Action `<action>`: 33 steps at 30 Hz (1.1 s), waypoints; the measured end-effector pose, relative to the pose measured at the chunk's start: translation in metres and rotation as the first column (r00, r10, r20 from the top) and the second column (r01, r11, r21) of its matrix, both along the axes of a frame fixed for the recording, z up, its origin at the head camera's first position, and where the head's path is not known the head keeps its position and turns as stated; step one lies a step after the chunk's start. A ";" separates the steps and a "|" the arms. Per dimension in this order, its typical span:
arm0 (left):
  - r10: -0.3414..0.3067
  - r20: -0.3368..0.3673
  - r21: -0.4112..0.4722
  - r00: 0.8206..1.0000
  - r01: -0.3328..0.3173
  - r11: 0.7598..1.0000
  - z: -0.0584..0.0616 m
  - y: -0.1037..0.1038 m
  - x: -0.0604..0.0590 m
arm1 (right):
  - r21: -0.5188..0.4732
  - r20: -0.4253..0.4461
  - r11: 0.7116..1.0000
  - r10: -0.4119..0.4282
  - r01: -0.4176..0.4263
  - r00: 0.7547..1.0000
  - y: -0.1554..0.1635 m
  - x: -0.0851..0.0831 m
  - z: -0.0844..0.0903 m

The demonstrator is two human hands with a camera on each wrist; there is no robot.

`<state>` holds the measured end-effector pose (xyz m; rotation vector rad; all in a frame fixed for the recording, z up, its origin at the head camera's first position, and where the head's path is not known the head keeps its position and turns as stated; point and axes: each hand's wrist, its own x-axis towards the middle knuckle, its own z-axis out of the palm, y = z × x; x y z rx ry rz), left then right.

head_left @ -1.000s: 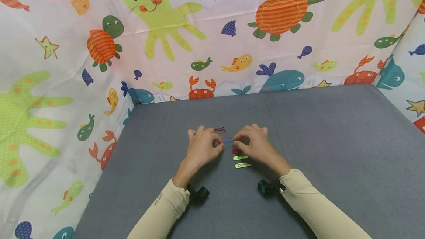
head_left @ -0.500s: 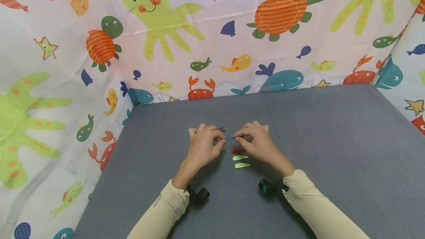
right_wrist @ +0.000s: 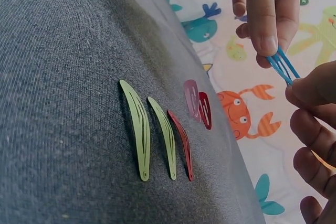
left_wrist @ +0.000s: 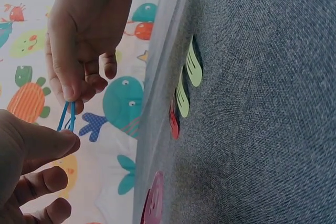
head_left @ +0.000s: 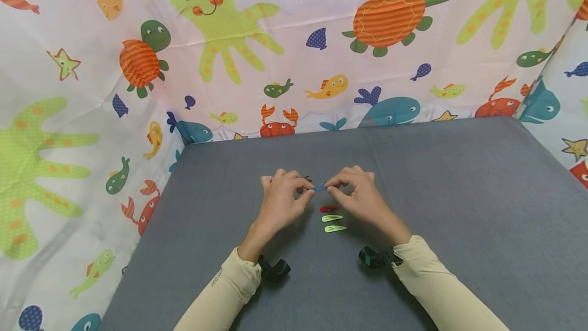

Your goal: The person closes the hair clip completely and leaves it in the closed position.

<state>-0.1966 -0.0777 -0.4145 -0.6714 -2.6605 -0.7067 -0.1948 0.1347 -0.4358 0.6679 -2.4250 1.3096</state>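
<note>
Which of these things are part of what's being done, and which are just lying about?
In the job now:
blue clip, pinched by the left hand and right hand

Lying on the table, untouched (being similar, perhaps part of the work too):
two green clips
two red clips
pink clip

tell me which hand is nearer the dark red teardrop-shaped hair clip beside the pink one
Left. In the head view, the left hand partly hides the dark red clip; the right hand is farther off rightward.
</note>
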 end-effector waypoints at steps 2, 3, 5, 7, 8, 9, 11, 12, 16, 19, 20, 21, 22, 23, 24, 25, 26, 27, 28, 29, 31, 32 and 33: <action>-0.001 -0.008 -0.003 1.000 0.001 1.000 0.001 0.000 0.000 | -0.003 0.007 1.000 -0.010 0.010 1.000 0.000 0.001 0.000; -0.002 -0.010 -0.003 1.000 0.002 1.000 0.001 0.000 0.000 | -0.007 0.014 1.000 -0.015 0.015 1.000 0.000 0.001 0.001; 0.000 -0.015 -0.006 1.000 0.000 1.000 0.001 0.000 0.001 | -0.013 0.024 1.000 -0.026 0.026 0.999 0.000 0.002 0.002; -0.002 -0.019 -0.004 1.000 0.001 1.000 0.001 0.000 0.001 | -0.018 0.037 0.999 -0.032 0.033 0.999 0.000 0.002 0.002; -0.004 -0.023 -0.004 1.000 0.003 1.000 0.001 0.000 0.001 | -0.018 0.046 0.999 -0.034 0.035 0.998 0.000 0.003 0.002; -0.005 -0.026 -0.004 1.000 0.005 1.000 0.001 0.000 0.001 | -0.013 0.053 0.999 -0.034 0.035 0.998 0.000 0.003 0.002; -0.011 -0.033 -0.004 0.999 0.011 1.000 0.001 0.000 0.001 | 0.002 0.068 1.000 -0.026 0.026 0.997 0.000 0.004 0.003; -0.014 -0.038 -0.008 0.999 0.013 1.000 0.001 0.000 0.001 | 0.008 0.076 1.000 -0.016 0.015 0.997 0.000 0.004 0.003; -0.021 -0.052 -0.024 0.998 0.020 0.999 0.001 0.000 0.000 | 0.016 0.106 0.999 0.036 -0.037 0.994 0.001 0.004 0.003; -0.025 -0.053 -0.025 0.998 0.024 0.999 0.001 -0.001 0.000 | -0.001 0.118 0.998 0.058 -0.058 0.991 0.001 0.003 0.002; -0.026 -0.052 -0.022 0.998 0.025 0.999 0.001 -0.001 0.000 | -0.007 0.119 0.998 0.061 -0.061 0.991 0.001 0.003 0.003; -0.026 -0.051 -0.016 0.998 0.026 1.000 0.001 -0.001 0.000 | -0.011 0.118 0.998 0.062 -0.062 0.991 0.001 0.003 0.003; -0.028 -0.046 -0.005 0.999 0.028 1.000 0.001 -0.002 -0.001 | -0.017 0.117 0.998 0.063 -0.062 0.991 0.001 0.003 0.003; -0.030 -0.041 0.006 0.999 0.030 1.000 0.001 -0.002 -0.001 | -0.023 0.116 0.998 0.065 -0.063 0.991 0.002 0.003 0.004; -0.030 -0.034 0.017 0.999 0.031 0.999 0.001 -0.002 -0.001 | -0.028 0.115 0.998 0.066 -0.063 0.991 0.002 0.003 0.005; -0.032 -0.028 0.028 0.999 0.032 0.999 0.002 -0.002 -0.001 | -0.034 0.114 0.997 0.067 -0.063 0.991 0.002 0.003 0.005; -0.033 -0.023 0.039 0.999 0.034 0.999 0.002 -0.002 -0.001 | -0.038 0.113 0.997 0.067 -0.063 0.991 0.002 0.003 0.006; -0.034 -0.017 0.050 0.999 0.035 0.998 0.002 -0.002 -0.001 | -0.040 0.113 0.997 0.065 -0.061 0.991 0.002 0.003 0.006; -0.036 -0.010 0.061 0.999 0.036 0.997 0.002 -0.002 -0.001 | -0.042 0.113 0.997 0.064 -0.059 0.992 0.002 0.003 0.006; -0.035 -0.005 0.070 0.999 0.036 0.997 0.002 -0.002 -0.001 | -0.043 0.113 0.997 0.062 -0.057 0.992 0.002 0.003 0.006; -0.036 0.005 0.088 0.999 0.035 0.996 0.002 -0.001 -0.001 | -0.042 0.115 0.998 0.057 -0.052 0.992 0.002 0.002 0.007; -0.035 0.009 0.097 0.999 0.034 0.995 0.002 -0.001 -0.001 | -0.042 0.115 0.998 0.055 -0.051 0.992 0.002 0.002 0.007; -0.034 0.014 0.105 0.999 0.032 0.994 0.002 -0.001 -0.002 | -0.039 0.111 0.998 0.053 -0.049 0.992 0.002 0.002 0.007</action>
